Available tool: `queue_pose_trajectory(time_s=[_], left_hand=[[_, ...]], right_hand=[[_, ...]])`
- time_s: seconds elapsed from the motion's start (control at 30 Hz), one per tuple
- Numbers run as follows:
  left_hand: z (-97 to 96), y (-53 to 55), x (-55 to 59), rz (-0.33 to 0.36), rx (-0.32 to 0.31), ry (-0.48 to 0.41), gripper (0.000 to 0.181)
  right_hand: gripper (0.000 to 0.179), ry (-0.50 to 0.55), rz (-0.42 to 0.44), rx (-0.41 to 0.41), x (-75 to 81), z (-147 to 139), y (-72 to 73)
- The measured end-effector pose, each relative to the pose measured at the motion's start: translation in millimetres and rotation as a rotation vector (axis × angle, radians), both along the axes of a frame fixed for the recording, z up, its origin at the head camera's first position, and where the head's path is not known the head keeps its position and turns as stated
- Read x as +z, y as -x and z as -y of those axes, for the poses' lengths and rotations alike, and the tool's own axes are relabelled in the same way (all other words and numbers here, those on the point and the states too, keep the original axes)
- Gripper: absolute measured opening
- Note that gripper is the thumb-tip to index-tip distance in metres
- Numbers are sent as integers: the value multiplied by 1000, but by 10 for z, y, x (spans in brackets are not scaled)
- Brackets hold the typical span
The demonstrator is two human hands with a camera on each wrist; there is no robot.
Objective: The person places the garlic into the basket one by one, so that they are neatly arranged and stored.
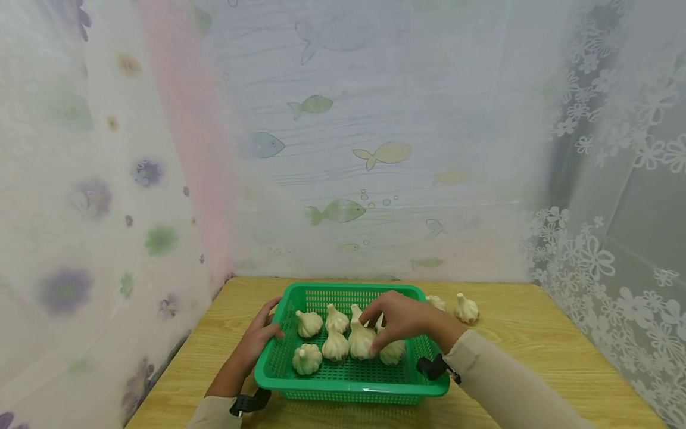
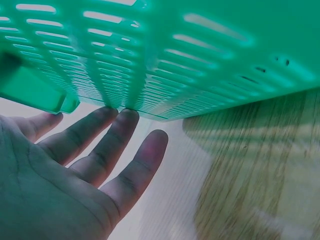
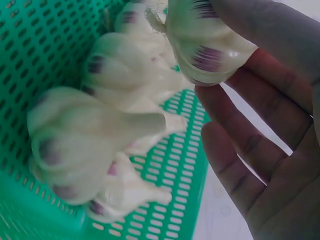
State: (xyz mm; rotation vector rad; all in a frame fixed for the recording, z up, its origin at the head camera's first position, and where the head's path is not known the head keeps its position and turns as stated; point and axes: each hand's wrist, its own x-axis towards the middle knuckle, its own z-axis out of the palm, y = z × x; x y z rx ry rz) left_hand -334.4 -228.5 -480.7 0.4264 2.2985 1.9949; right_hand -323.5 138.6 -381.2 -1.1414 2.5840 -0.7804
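Observation:
A green plastic basket [image 1: 354,388] with slotted sides stands on the table, several pale garlic bulbs lying in it. My left hand [image 1: 256,341] holds its left side, the thumb over the rim. Seen from the left wrist, the fingers [image 2: 102,155] reach along the outside of the slotted wall. Over the right half of the basket, my right hand [image 1: 401,319] pinches a garlic bulb [image 3: 207,52] with purple streaks between thumb and fingers. Other garlic bulbs [image 3: 75,145] lie close beside it in the basket.
Two more garlic bulbs rest on the wooden table [image 1: 514,351] behind the basket's right side, one [image 1: 466,309] in full sight and one [image 1: 435,302] partly hidden by the rim. A fish-patterned curtain [image 1: 386,238] hangs behind the table, with flowered sheets at both sides.

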Motion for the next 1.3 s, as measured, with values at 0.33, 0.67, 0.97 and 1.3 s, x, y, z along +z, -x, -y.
queue_pose_trajectory(time_s=[0.33,0.67,0.97,1.3], left_hand=[[22,20,4,3,-21,-13,85],[16,72,-28,7,35,13,83],[19,110,-11,5,8,19,84],[35,112,32,-1,-17,32,83]], right_hand=[[38,-19,34,88,-92,209,49],[37,-51,8,166,-151,441,84],[51,-119,-5,134,-221,645,158],[31,-176,-43,305,-252,910,150]])
